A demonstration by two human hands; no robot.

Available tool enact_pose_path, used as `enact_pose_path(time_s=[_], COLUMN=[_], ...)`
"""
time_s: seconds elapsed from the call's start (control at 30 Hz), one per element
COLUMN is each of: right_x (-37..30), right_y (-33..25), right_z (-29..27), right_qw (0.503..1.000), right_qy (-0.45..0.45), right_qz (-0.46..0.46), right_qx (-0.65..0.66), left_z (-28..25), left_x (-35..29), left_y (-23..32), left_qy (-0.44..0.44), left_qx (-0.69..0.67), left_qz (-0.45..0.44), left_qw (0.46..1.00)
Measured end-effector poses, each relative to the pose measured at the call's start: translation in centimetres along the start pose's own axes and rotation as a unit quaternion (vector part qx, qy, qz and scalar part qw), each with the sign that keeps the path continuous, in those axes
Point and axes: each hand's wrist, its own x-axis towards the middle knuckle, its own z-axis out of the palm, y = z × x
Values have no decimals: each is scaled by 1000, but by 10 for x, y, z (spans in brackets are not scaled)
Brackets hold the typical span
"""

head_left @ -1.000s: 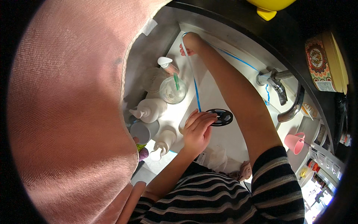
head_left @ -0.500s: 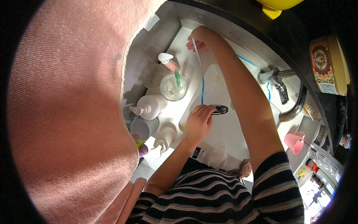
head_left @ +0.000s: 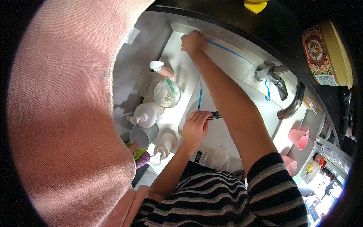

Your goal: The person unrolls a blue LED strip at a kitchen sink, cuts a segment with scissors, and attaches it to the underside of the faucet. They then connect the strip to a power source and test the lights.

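In my left hand (head_left: pixel 195 130) is a black reel (head_left: pixel 215 114), gripped by its edge over the white sink and partly hidden by my right forearm. A narrow blue tape (head_left: pixel 200 96) runs up from the reel toward my right hand (head_left: pixel 194 41). That hand is closed at the far corner of the white ledge, against the grey wall; its fingertips are mostly hidden. Another stretch of blue strip (head_left: pixel 225 49) follows the seam at the foot of the wall from my right hand toward the metal faucet (head_left: pixel 270 73). A loose blue end (head_left: pixel 267 90) curls down beside the faucet.
Left of the sink stand a pump bottle (head_left: pixel 149 114), a second one (head_left: pixel 165 143), a clear glass jar (head_left: pixel 167 94), a small white-capped bottle (head_left: pixel 162 69) and a grey cup (head_left: pixel 144 135). A pink cloth (head_left: pixel 75 113) hangs at left. Pink mugs (head_left: pixel 298 138) sit right.
My right hand has gone from spread fingers to closed, now up against the far corner. The view has shifted slightly. My left hand keeps hold of the reel.
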Motion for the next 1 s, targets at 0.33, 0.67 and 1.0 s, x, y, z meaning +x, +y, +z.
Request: enact_pose_path(time_s=[0.33, 0.67, 1.0], right_x=[-7, -23, -18], right_y=[-15, -24, -14], right_z=[7, 25, 41], right_qw=[976, 916, 945], right_qy=[63, 113, 164], right_qz=[-98, -252, -218], right_qx=[-183, -293, -179], left_z=[29, 39, 91], left_x=[18, 55, 51], left_y=[-4, -20, -37], left_qy=[-19, -20, 66], left_qx=[30, 75, -170], left_qz=[29, 0, -92], left_qw=[999, 997, 979])
